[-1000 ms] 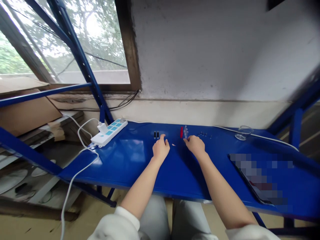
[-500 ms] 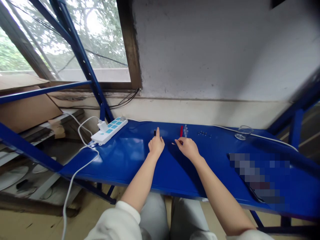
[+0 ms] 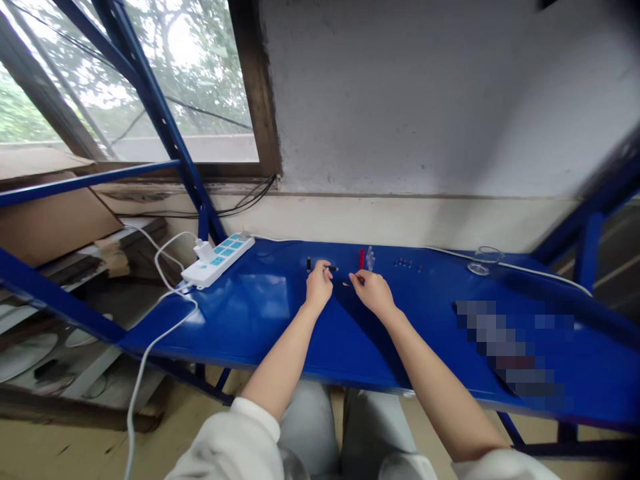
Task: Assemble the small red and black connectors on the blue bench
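Note:
My left hand point(image 3: 319, 288) is curled above the blue table point(image 3: 260, 333), thumb and fingers closed on a small dark cylindrical piece point(image 3: 332, 269) with a paler tip pointing right. Just left of its fingers a short black cylinder point(image 3: 309, 264) stands on the table. My right hand point(image 3: 374, 291) is pinched; whatever lies between its fingertips is too small to make out. A tiny copper-coloured piece point(image 3: 346, 285) shows beside those fingertips. Behind the right hand are red pieces in a row point(image 3: 361, 258) and a row of clear plastic pieces point(image 3: 370, 257).
Several tiny dark parts point(image 3: 404, 263) lie to the right. A white power strip point(image 3: 220, 261) with a plugged-in adapter sits at the left end. Farther right are a clear round dish point(image 3: 479, 269), a white cable point(image 3: 540, 274) and a blurred-out flat object point(image 3: 505, 353).
My left index finger, stretched out before, has bent in, and the left hand now grips the dark piece. A dark thing seen at my right fingertips earlier no longer shows there.

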Tool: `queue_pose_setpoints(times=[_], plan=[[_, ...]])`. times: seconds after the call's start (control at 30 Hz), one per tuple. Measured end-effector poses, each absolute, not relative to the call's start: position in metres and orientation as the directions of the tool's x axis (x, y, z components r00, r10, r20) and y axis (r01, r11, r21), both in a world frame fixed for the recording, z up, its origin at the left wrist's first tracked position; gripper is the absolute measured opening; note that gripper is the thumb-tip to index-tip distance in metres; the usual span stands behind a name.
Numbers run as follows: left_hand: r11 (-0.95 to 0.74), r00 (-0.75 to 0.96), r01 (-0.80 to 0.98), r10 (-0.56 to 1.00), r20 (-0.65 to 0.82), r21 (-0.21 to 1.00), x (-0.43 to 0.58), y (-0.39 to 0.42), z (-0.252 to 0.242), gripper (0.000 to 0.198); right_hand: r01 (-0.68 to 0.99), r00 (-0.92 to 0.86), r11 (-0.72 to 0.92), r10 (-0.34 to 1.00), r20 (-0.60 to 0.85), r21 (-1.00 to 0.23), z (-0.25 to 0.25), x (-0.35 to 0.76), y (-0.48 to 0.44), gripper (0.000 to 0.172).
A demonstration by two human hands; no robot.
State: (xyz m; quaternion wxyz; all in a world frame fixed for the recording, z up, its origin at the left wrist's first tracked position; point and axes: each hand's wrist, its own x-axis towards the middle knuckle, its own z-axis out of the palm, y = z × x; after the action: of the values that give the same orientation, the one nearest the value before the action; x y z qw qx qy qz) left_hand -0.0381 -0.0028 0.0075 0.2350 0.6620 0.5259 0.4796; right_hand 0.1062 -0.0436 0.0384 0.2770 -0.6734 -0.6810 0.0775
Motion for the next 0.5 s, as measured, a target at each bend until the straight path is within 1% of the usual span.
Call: queue_pose_setpoints(times=[0.1,0.17,0.2,0.27,0.33,0.43,0.5], plan=[[-0.331,0.058,0.17,0.944,0.326,0.928,-0.029,-0.01,0.013,0.016,0.801,0.187,-0.011,0.954,0.233,-0.598,0.033,0.108,-0.04,0.046],[-0.273,0.105,-0.009,0.956,0.273,0.962,-0.023,-0.016,0.018,0.015,0.705,0.224,-0.03,0.957,0.182,-0.708,0.029,0.109,-0.037,0.055],[-0.244,0.132,-0.068,0.959,0.251,0.967,-0.021,-0.018,0.02,0.014,0.651,0.225,-0.017,0.959,0.171,-0.759,0.027,0.11,-0.035,0.058],[-0.201,0.185,-0.133,0.957,0.223,0.971,-0.018,-0.022,0.023,0.013,0.557,0.204,0.041,0.961,0.185,-0.83,0.023,0.11,-0.033,0.06],[-0.174,0.213,-0.16,0.955,0.206,0.972,-0.017,-0.024,0.024,0.013,0.491,0.19,0.11,0.955,0.229,-0.864,0.02,0.11,-0.031,0.059],[-0.148,0.208,-0.184,0.96,0.186,0.972,-0.018,-0.023,0.023,0.014,0.432,0.187,0.197,0.935,0.301,-0.88,0.019,0.109,-0.03,0.056],[-0.134,0.209,-0.199,0.962,0.175,0.971,-0.019,-0.023,0.022,0.015,0.425,0.184,0.227,0.926,0.33,-0.876,0.02,0.109,-0.031,0.054]])
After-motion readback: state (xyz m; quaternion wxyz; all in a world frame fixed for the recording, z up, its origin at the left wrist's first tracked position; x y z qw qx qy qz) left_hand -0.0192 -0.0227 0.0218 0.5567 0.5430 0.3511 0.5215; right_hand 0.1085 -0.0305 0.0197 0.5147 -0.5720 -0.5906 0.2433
